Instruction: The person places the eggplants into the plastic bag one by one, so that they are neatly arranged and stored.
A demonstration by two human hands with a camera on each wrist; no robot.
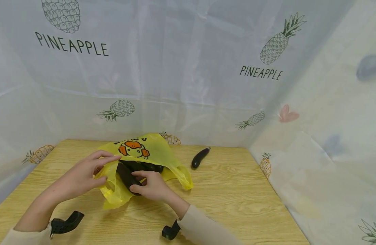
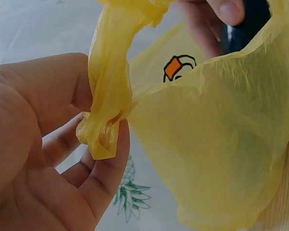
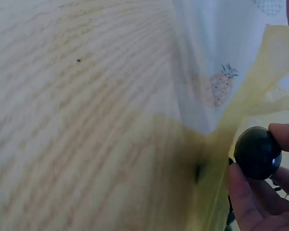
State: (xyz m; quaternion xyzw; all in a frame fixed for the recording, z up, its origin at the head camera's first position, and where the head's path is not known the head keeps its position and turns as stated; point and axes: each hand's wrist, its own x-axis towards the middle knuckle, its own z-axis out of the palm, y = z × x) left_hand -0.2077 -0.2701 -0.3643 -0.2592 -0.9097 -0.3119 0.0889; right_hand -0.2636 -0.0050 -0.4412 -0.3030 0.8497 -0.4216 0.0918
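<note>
A yellow plastic bag (image 1: 161, 151) with a cartoon duck print lies on the table, its mouth towards me. My left hand (image 1: 80, 175) holds the bag's left edge near a handle; the left wrist view has the gathered handle (image 2: 108, 86) between thumb and fingers. With thumb and fingers, my right hand (image 1: 156, 186) grips a dark eggplant (image 1: 126, 174) at its near end, in the bag's opening. Its round, glossy end (image 3: 257, 153) faces the right wrist camera. More dark eggplants (image 1: 149, 166) lie behind it inside the bag, partly covered by the plastic.
A single small eggplant (image 1: 200, 158) lies on the wooden table (image 1: 230, 190), right of the bag. Pale sheeting (image 1: 181, 68) with pineapple prints hangs behind the table and along its sides. Black camera mounts (image 1: 65, 223) are strapped to both wrists.
</note>
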